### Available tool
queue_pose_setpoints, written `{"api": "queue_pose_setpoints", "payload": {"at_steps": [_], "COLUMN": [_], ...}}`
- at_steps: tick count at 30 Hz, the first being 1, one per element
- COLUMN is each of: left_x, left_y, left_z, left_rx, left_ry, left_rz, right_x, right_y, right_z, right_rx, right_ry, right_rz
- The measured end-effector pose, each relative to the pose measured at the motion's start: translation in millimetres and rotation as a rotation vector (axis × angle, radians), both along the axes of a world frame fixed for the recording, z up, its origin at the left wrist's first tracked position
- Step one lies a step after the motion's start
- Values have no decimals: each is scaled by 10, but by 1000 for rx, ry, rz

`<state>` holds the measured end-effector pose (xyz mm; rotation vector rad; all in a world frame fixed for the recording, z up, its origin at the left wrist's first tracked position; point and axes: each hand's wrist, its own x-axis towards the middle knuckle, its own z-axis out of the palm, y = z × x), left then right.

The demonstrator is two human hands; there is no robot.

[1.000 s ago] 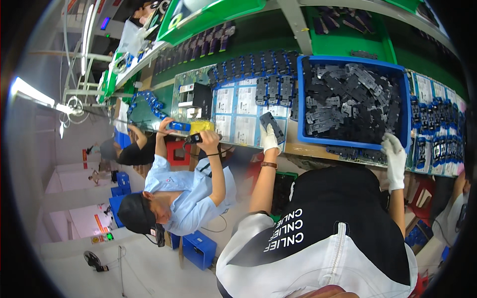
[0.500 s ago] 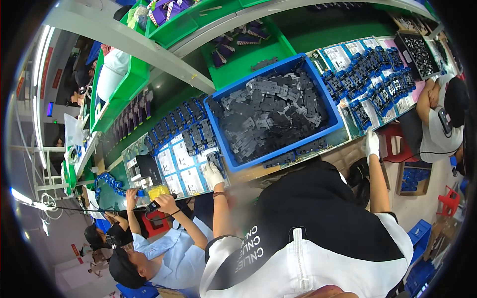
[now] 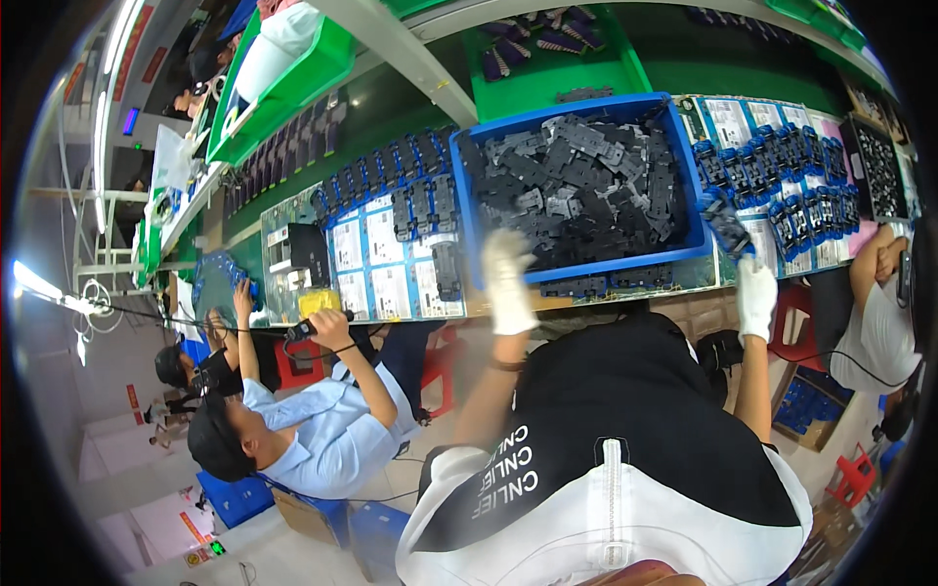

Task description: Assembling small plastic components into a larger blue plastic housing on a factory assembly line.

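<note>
My left hand (image 3: 508,283), in a white glove, is smeared by motion at the front left corner of a blue bin (image 3: 586,272); its fingers are unclear. Loose flat dark grey plastic chassis plates (image 3: 576,181) fill the bin in a heap. Right of the bin, my gloved right hand (image 3: 756,298) grips the near end of a black-and-blue wheeled chassis (image 3: 725,225), which slants over the table edge. Further similar chassis (image 3: 801,220) stand in rows beyond it. A single dark chassis plate (image 3: 447,272) lies on the printed sheets left of the bin.
Left of the bin, printed sheets (image 3: 366,244) carry rows of chassis (image 3: 391,161). A co-worker in light blue (image 3: 327,430) holds a dark tool beside a yellow block (image 3: 318,301). Another person (image 3: 879,313) sits at right. A black tray of small parts (image 3: 873,166) stands far right.
My left hand has left the dark plate on the sheets and moved right to the bin. My right hand has the wheeled chassis, now tilted. The view has shifted.
</note>
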<state>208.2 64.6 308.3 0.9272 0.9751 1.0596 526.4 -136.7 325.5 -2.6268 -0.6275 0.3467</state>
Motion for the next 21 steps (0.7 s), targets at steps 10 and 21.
{"api": "queue_pose_setpoints", "payload": {"at_steps": [10,21], "left_x": [513,109], "left_y": [-453,-415], "left_z": [6,162], "left_rx": [-378,-601], "left_ry": [-737,-819], "left_rz": [-208,-136], "right_x": [-1139,-402], "right_y": [865,1347], "right_z": [264,-294], "right_rx": [126,289], "right_ry": [347,99], "right_rz": [632,555]}}
